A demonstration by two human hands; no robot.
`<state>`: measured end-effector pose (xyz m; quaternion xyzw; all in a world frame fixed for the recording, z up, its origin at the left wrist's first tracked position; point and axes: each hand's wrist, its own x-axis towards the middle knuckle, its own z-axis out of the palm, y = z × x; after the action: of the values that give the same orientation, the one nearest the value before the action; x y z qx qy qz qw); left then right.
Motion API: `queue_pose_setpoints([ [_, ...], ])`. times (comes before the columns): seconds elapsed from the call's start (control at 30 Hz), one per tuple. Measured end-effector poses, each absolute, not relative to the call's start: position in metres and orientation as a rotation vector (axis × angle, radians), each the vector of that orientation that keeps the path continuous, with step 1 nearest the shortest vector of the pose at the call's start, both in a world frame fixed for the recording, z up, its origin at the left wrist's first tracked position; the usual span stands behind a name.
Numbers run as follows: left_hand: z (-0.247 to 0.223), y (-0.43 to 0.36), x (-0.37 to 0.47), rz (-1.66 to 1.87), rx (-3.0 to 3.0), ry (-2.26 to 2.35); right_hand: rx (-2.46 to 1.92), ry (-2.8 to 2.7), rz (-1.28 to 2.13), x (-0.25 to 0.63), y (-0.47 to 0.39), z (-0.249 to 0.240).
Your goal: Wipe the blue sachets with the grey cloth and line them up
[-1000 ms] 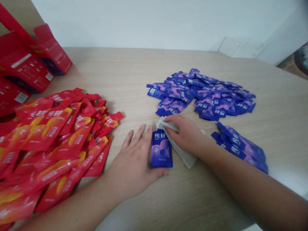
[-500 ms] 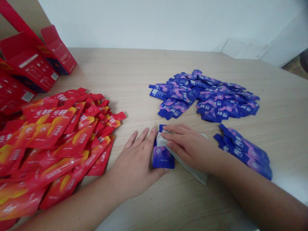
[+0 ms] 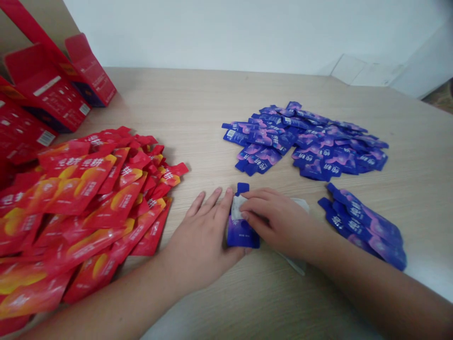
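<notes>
A single blue-purple sachet (image 3: 244,234) lies flat on the table in front of me, its narrow neck pointing away. My left hand (image 3: 203,236) rests open and flat along its left side, with the thumb at the bottom edge. With its fingers pinched, my right hand (image 3: 279,217) presses a folded white cloth (image 3: 239,208) against the upper part of the sachet. More of the cloth shows beyond and below that hand; the rest is hidden under the palm. Close to my right forearm lie several stacked blue-purple sachets (image 3: 368,222).
A large heap of red-orange sachets (image 3: 95,203) covers the left side. Behind it stand open red boxes (image 3: 53,89). A spread pile of blue-purple sachets (image 3: 318,141) lies farther back on the wooden table (image 3: 177,104), and a white wall (image 3: 212,33) rises behind.
My right hand has drawn its fingers in and moved slightly on the sachet with the cloth, baring more of the neck. My left hand stays in place. The view has shifted slightly.
</notes>
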<state>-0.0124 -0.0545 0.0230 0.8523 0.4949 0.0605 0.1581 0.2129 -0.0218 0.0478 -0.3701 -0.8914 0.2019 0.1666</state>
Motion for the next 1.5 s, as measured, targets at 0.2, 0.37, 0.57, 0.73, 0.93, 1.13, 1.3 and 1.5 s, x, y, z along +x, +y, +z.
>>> queue_pose_setpoints([
  [0.2,0.020,-0.055,-0.014,0.216,2.448,1.410,-1.085,-2.563,0.517,0.207,-0.025,0.043],
  [0.37,0.021,-0.054,-0.014,0.205,2.451,1.405,-1.112,-2.548,0.499,0.208,-0.016,0.038],
  [0.57,0.024,-0.055,-0.014,0.192,2.448,1.406,-1.274,-2.398,0.394,0.223,-0.009,0.033],
  [0.73,0.025,-0.055,-0.013,0.170,2.449,1.395,-0.893,-2.540,0.810,0.220,-0.029,0.056],
  [0.93,0.027,-0.057,-0.013,0.144,2.427,1.387,-0.770,-2.694,0.887,0.215,-0.028,0.062],
  [1.13,0.026,-0.057,-0.013,0.209,2.450,1.384,-0.965,-2.654,0.595,0.218,-0.010,0.046],
  [1.3,0.024,-0.056,-0.014,0.215,2.501,1.380,-1.156,-2.555,0.457,0.220,0.004,0.038],
  [1.5,0.023,-0.056,-0.013,0.240,2.503,1.377,-1.047,-2.371,0.523,0.224,-0.006,0.049],
])
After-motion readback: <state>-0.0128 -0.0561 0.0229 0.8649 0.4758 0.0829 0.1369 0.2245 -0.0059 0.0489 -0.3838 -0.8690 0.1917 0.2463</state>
